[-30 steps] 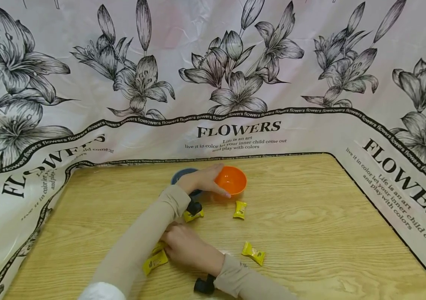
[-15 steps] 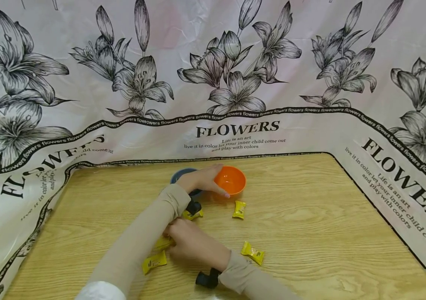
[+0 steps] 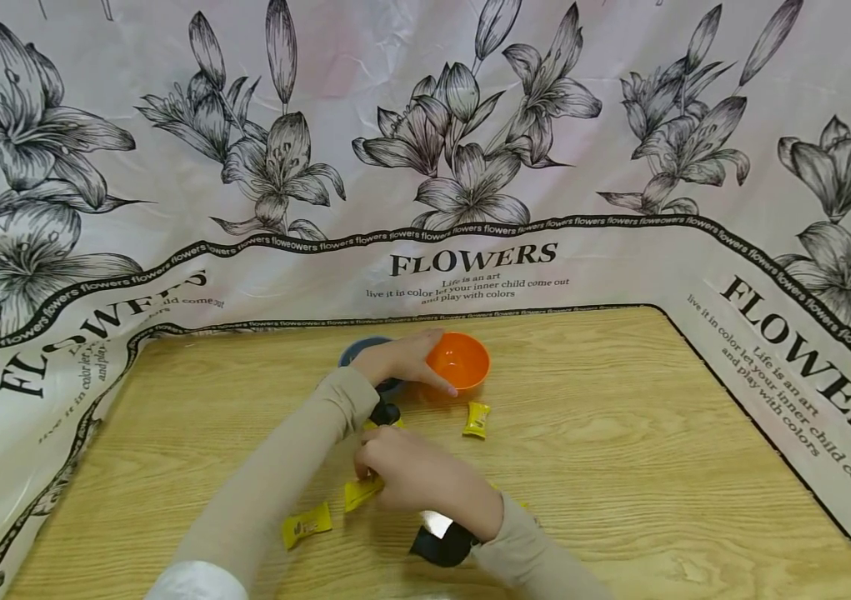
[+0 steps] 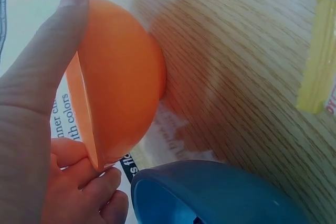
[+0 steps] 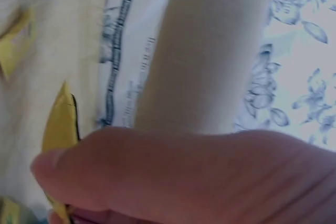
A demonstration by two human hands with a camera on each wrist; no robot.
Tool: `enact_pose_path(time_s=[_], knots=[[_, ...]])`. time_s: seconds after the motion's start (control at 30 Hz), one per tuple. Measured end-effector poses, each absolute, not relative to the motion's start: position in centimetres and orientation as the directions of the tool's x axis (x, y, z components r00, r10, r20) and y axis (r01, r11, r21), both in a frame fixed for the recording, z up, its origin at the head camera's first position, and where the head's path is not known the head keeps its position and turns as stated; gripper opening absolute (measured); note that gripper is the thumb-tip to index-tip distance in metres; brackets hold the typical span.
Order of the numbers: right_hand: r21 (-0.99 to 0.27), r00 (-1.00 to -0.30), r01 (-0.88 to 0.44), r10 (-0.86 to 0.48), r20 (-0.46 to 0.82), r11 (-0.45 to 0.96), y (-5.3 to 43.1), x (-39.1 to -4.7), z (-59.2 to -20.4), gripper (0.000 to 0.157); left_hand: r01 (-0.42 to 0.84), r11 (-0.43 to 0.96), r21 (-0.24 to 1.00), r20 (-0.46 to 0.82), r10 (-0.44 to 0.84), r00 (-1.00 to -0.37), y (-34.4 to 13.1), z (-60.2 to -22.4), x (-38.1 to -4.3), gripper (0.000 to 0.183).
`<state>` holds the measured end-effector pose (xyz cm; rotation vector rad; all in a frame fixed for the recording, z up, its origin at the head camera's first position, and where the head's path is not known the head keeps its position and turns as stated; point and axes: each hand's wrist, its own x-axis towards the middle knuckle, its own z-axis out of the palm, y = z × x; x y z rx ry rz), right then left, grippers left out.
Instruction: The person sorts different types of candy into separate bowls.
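Note:
At the back of the table my left hand [image 3: 401, 360] holds an orange bowl [image 3: 468, 365]. In the left wrist view the thumb lies at one side of the orange bowl's rim [image 4: 118, 82] and fingertips touch the opposite side. Beside it stands a blue-grey bowl [image 3: 353, 350], partly covered by the left hand and wrist. Nearer the front, my right hand [image 3: 417, 471] pinches a yellow wrapped candy [image 3: 360, 495] just past the left forearm. The right wrist view has the thumb pressed against this candy [image 5: 59, 129].
Further yellow candies lie around: one left of the right hand [image 3: 307, 525], one in front of the orange bowl [image 3: 477, 420]. Others are mostly hidden by the hands. The left forearm [image 3: 275, 467] crosses the table diagonally. A flower-printed sheet [image 3: 470, 279] borders the wooden table.
My right hand has moved right, away from beneath the left forearm, and the yellow candy in its fingers has come along. My left hand stays at the orange bowl.

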<state>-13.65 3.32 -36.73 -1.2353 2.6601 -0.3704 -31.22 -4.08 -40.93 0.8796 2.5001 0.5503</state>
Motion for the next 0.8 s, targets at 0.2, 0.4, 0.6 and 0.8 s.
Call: enact_pose_path(time_s=[0.2,0.4,0.6,0.8], knots=[[-0.368,-0.616,-0.713,-0.784,-0.078,0.597,5.5,-13.7,-35.1,0.022,0.503,0.697,0.512,-0.245,0.679,-0.692,-4.1,-41.0,-31.3,0.116],[-0.440,-0.605,-0.717,-0.796,0.005,0.541,8.2,-15.2,-33.8,0.028,0.503,0.688,0.523,-0.245,0.687,-0.684,-4.2,-40.9,-31.2,0.110],[-0.434,-0.645,-0.705,-0.762,0.065,0.561,11.0,-17.5,-32.3,0.028,0.532,0.692,0.489,-0.261,0.697,-0.668,-4.5,-40.6,-31.3,0.094],[-0.485,-0.707,-0.635,-0.706,0.049,0.602,13.1,-20.7,-32.3,0.023,0.573,0.595,0.564,-0.176,0.764,-0.621,-4.5,-41.0,-31.6,0.081]])
